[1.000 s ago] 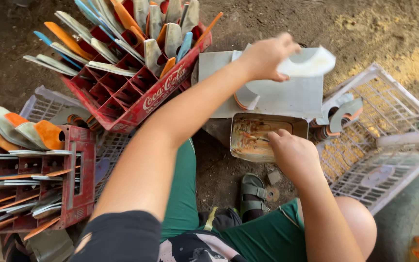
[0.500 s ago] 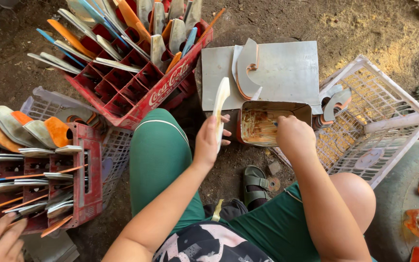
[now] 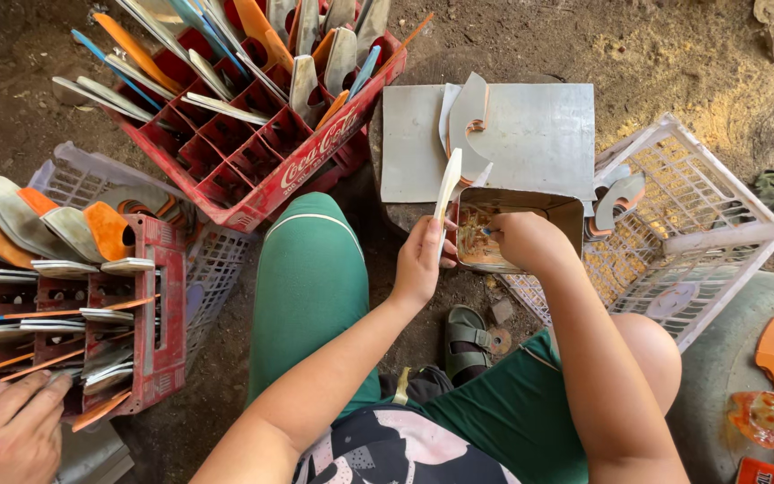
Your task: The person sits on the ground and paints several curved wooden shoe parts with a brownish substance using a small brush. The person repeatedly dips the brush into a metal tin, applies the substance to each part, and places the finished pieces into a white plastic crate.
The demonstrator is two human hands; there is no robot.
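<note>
My left hand point(image 3: 420, 261) grips a pale curved sole-shaped piece point(image 3: 447, 190), held edge-on and upright just left of a rusty square tin point(image 3: 514, 204). My right hand point(image 3: 522, 240) reaches into the tin and holds a small blue-tipped tool point(image 3: 489, 232) over the yellowish glue inside. More pale cut pieces point(image 3: 465, 118) lie on a grey metal sheet point(image 3: 541, 134) behind the tin.
A red crate point(image 3: 257, 175) full of pieces stands at the upper left, another red crate point(image 3: 150, 345) at the left. A white plastic basket point(image 3: 700, 224) sits on the right. Another person's hand point(image 3: 11, 435) shows at the bottom left. My sandalled foot point(image 3: 468, 339) rests below the tin.
My left hand brought the pale piece down from above the metal sheet to beside the tin and turned it edge-on. My right hand stayed at the tin.
</note>
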